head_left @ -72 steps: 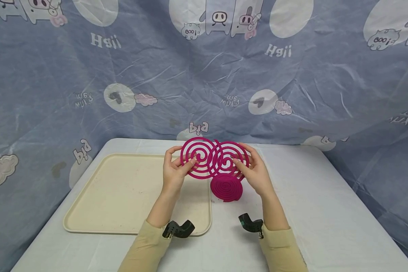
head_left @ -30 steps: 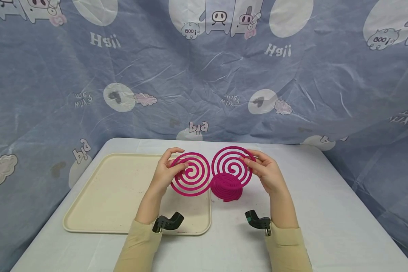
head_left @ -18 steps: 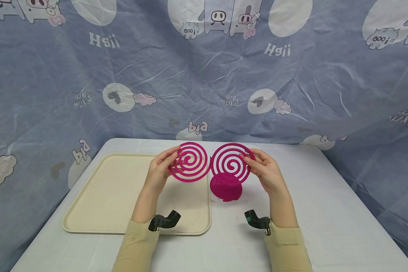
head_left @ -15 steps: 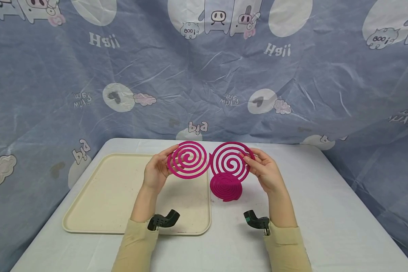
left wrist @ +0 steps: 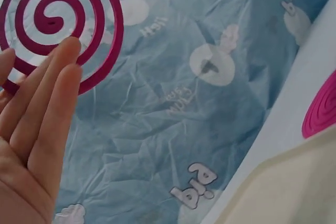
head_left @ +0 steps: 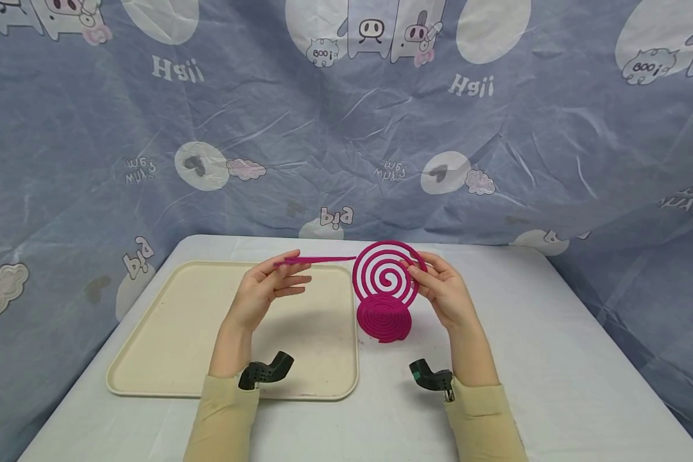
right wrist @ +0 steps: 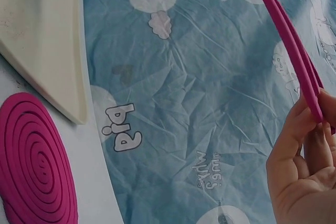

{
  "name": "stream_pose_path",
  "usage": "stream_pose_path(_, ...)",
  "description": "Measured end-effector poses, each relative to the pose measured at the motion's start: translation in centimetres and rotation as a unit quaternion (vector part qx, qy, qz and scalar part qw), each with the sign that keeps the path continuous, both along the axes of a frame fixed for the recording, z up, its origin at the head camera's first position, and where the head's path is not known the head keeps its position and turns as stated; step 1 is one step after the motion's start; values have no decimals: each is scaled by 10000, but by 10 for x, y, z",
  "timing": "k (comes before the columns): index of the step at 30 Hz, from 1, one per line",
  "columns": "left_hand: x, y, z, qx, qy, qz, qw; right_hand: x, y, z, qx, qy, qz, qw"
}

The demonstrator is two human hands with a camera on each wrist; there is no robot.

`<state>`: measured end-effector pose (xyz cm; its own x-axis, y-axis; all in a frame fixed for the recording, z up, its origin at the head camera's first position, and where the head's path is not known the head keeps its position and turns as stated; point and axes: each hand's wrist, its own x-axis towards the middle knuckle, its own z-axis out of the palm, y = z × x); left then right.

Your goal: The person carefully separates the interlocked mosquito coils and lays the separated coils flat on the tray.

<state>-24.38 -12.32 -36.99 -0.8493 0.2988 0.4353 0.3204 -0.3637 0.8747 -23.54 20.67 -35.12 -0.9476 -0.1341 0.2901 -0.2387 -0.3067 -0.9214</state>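
Magenta, thin and probably brittle: one coil lying flat on the left hand, fingers fairly straight, thumb over its rim, above the cream tray. Other coil upright, pinched at its edge by the right hand. Looks light and stiff, likely snaps if bent, so better held at the outer ring. Stack of coils on the white table, blue cartoon sheet behind.

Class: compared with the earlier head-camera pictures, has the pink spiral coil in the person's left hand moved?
Yes. The pink spiral coil in the left hand has tipped flat, edge-on, above the cream tray.
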Motion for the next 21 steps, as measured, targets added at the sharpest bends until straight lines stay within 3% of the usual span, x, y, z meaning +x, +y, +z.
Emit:
stream_pose_path(2,1,-1,1,-340,-33,506,9981,-1,-3,-1,81,-38,2,10000)
stream_pose_path(5,1,-4,2,-735,-224,1272,9889,-2,-10,-3,220,-79,-57,9997)
stream_pose_path(9,-1,-10,1,-1073,-408,1932,9744,-4,-21,-7,326,-163,-170,9992)
stream_pose_path(12,-4,-14,-2,-1131,-545,2145,9686,-7,-30,-11,439,-257,-232,9984)
stream_pose_path(17,-8,-17,-7,-703,-974,2144,9693,-13,-40,-18,437,-379,-348,9977)
stream_pose_path(21,-11,-19,-11,-392,-1332,2267,9640,-20,-46,-23,257,-652,-368,9969)
